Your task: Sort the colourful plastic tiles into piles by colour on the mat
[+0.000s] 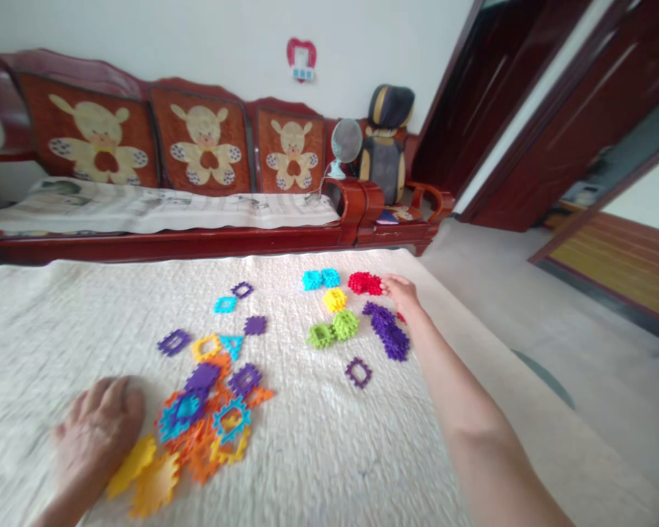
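Observation:
My left hand (pixel 99 423) lies palm down on the cream cloth, fingers stretched out, beside yellow pieces (pixel 157 483) and a mixed heap of orange (pixel 203 457), purple and blue toothed pieces. At the far right, the fingertips of my right hand (pixel 400 290) touch the right end of the red pile (pixel 365 283); whether they pinch a piece is too small to tell. Purple stacks (pixel 389 333) lie just below that hand. Left of them are green stacks (pixel 334 329), a yellow stack (pixel 335 299) and light blue stacks (pixel 321 279). A single purple frame (pixel 359 372) lies in front.
Loose purple (pixel 255 326) and blue (pixel 225 304) pieces are scattered beyond the heap. The cloth-covered table (pixel 318 468) ends near a wooden sofa (pixel 198 245) with bear-patterned cushions. A fan (pixel 346 140) and a chair (pixel 384 168) stand behind.

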`<state>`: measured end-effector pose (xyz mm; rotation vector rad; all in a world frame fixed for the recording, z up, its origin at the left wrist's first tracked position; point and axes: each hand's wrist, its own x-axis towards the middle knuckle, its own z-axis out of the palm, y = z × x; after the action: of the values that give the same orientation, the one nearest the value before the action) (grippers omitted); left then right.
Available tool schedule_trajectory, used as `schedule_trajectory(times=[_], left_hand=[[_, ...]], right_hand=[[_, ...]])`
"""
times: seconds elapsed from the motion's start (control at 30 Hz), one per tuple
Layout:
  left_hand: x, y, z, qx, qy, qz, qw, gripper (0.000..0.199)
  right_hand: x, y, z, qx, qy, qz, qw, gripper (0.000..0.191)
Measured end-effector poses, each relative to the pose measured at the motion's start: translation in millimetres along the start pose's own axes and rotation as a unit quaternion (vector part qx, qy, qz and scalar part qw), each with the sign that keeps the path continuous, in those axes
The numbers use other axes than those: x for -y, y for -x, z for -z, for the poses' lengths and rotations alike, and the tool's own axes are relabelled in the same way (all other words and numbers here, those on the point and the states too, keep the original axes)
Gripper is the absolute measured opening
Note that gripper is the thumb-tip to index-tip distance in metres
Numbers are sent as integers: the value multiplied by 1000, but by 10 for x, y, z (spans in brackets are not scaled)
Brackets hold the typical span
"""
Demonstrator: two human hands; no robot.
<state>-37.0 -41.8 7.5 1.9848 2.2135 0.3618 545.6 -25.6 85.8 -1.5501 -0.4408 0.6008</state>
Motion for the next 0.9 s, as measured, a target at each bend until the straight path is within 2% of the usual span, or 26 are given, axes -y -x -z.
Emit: schedule_trajectory(times=[0.03,0.17,0.23,0.33,0.4,0.43,0.5,0.57,0.63,0.7,0.77,0.9], left_hand=[[-37,19,24,-26,-7,-2,1000,39],[-111,42,39,-41,-27,-24,999,41],[-115,45,35,-49,-32,-19,998,41],[-98,46,44,-58,-22,-13,998,40],[-59,31,47,-49,-7,-16,999,39],[-31,18,44,-42,-1,-20,999,39],[30,-8,29,-35,7,-31,999,38],[74,-25,4,-40,7,-46,998,38],[84,-26,-20,-57,0,-56,997,38],[64,-14,-33,-73,-5,-60,995,37],[33,2,-30,-81,-5,-60,995,36],[-4,21,-7,-82,1,-56,995,34]], right_hand=[[-5,69,-4,6,-9,9,1000,15],[-105,517,-163,58,-62,90,992,31],[-203,921,-311,111,-45,108,987,34],[-415,1708,-579,226,18,123,966,29],[-579,2243,-765,329,65,163,928,22],[-656,2486,-856,368,85,209,902,19],[-779,2893,-1026,441,117,314,833,22],[-854,3173,-1182,483,169,407,757,29],[-889,3325,-1322,506,230,463,690,32],[-905,3365,-1441,518,284,482,648,30],[-917,3327,-1527,519,319,477,633,30],[-939,3181,-1559,501,350,444,655,37]])
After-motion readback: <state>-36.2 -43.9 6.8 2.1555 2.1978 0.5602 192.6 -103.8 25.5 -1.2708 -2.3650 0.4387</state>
